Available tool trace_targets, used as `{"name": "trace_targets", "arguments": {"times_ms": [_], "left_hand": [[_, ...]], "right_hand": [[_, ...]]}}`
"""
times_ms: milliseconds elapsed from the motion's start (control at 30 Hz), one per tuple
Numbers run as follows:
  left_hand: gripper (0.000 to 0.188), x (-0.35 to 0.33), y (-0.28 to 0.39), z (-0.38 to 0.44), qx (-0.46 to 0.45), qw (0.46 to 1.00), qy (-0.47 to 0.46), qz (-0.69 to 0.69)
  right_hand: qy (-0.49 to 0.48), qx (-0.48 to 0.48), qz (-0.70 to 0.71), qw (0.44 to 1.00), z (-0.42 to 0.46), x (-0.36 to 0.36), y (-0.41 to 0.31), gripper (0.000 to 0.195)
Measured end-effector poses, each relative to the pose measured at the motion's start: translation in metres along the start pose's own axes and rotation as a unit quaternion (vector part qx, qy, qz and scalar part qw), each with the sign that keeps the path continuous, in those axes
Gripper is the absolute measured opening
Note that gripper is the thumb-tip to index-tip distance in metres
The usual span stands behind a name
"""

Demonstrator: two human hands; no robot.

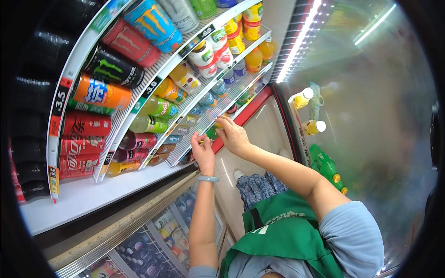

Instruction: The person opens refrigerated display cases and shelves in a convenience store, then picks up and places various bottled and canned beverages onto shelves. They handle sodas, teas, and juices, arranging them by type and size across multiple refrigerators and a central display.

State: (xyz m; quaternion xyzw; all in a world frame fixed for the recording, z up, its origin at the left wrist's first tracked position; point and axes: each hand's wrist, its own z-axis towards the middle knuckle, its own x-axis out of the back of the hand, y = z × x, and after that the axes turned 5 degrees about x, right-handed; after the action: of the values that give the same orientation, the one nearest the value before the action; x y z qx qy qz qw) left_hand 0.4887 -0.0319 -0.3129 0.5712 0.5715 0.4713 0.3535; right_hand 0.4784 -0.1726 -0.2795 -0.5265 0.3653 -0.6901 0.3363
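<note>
My left hand (203, 153), with a pale bangle (208, 178) on the wrist, is raised at the front of a lower wire shelf (182, 144) in a drinks cooler. Its thumb and fingers are bent close together. Just to the right, my right hand (234, 136) hovers by the same shelf front with its fingers curled downward. Whether either hand grips something small is too unclear to see. Part of a green bottle (211, 133) shows between the hands. Bottled drinks (208, 100) stand along the far side of that shelf.
Upper shelves hold cans, such as a black Monster can (113, 69), and juice bottles (253, 59). The glass door (375, 104) stands open on the right, with green bottles (325, 163) in its rack. A freezer (139, 243) with wire baskets lies below left.
</note>
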Motion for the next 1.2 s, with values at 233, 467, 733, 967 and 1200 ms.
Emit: {"name": "trace_targets", "arguments": {"times_ms": [233,467,733,967,1200], "left_hand": [[0.042,-0.035,-0.016,-0.025,0.0,0.998,-0.041,0.049],[0.037,-0.038,-0.053,-0.094,0.063,0.997,-0.037,-0.004],[0.036,-0.06,-0.057,-0.129,0.079,0.995,-0.007,-0.052],[0.038,-0.129,0.025,-0.106,-0.084,0.987,-0.1,-0.096],[0.043,-0.214,0.146,-0.09,-0.198,0.971,-0.129,-0.027]], "right_hand": [[-0.03,-0.035,0.004,0.999,-0.038,0.024,0.03,0.026],[-0.171,0.02,-0.021,0.985,-0.093,0.037,0.034,0.024],[-0.206,0.031,-0.04,0.977,-0.099,0.072,0.037,0.029],[-0.046,0.048,-0.023,0.998,-0.038,0.152,-0.003,0.024],[0.15,0.063,0.065,0.985,0.047,0.247,-0.023,0.021]]}}
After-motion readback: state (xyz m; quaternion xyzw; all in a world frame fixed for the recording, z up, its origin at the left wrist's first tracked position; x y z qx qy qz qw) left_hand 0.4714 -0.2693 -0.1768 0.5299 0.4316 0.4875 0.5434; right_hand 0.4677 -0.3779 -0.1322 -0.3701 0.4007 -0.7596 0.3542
